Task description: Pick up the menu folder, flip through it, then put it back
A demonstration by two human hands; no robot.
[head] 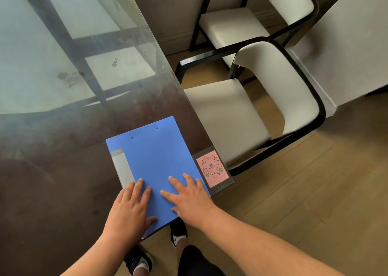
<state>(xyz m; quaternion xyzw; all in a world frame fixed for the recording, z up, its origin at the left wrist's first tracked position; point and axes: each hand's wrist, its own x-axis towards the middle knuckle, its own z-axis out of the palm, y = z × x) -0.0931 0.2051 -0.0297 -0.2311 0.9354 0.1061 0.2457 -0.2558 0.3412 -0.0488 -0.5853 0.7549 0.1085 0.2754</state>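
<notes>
A blue menu folder (154,156) lies closed and flat on the near right corner of the glass-topped table (63,128), its near edge sticking out past the table's rim. A grey label strip runs along its left side. My left hand (129,210) rests palm down on the folder's near left part, thumb at the near edge. My right hand (190,200) lies flat on the near right part, fingers spread. Neither hand is curled around the folder.
A pink QR-code card (212,168) is stuck on the table corner right of the folder. Two white-cushioned black-framed chairs (252,112) stand to the right, with another pale table (346,51) beyond. My feet in black shoes (178,231) stand on the wooden floor.
</notes>
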